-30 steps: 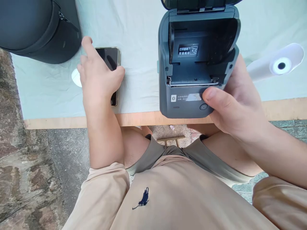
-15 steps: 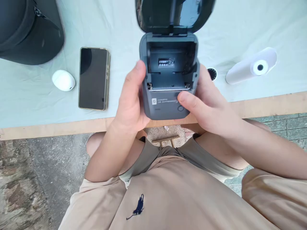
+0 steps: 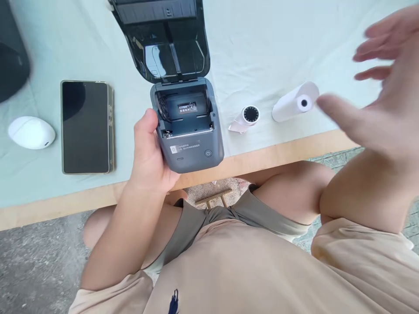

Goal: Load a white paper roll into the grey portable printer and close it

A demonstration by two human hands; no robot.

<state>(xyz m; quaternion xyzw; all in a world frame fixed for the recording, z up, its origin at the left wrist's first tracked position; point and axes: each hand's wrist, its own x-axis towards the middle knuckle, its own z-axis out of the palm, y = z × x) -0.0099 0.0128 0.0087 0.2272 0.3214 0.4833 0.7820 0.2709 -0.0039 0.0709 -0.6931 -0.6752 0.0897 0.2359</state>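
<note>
My left hand (image 3: 149, 152) grips the left side of a dark grey label printer (image 3: 196, 150) above the table's front edge. The printer's dark see-through lid (image 3: 173, 48) is swung up, and the bay inside shows a small printed sticker and no roll. Off to the right, my right hand (image 3: 386, 96) is in the air, fingers apart, holding nothing. Nearest to it lies a white paper roll (image 3: 290, 107) with a small black-holed core. Between that roll and the printer sits a smaller white roll (image 3: 250, 115) with a black toothed end and a loose paper tail.
A phone (image 3: 85, 131) lies on the pale cloth (image 3: 248, 39) left of the printer. Beside it is a white rounded object like a mouse (image 3: 32, 132). A black bag-like thing (image 3: 11, 56) stands at the far left. The wooden table edge (image 3: 255, 152) runs along the front.
My right hand has let go of the printer and moved out to the right, opening. The left hand still holds the printer. The view has turned rightward, uncovering the smaller roll.
</note>
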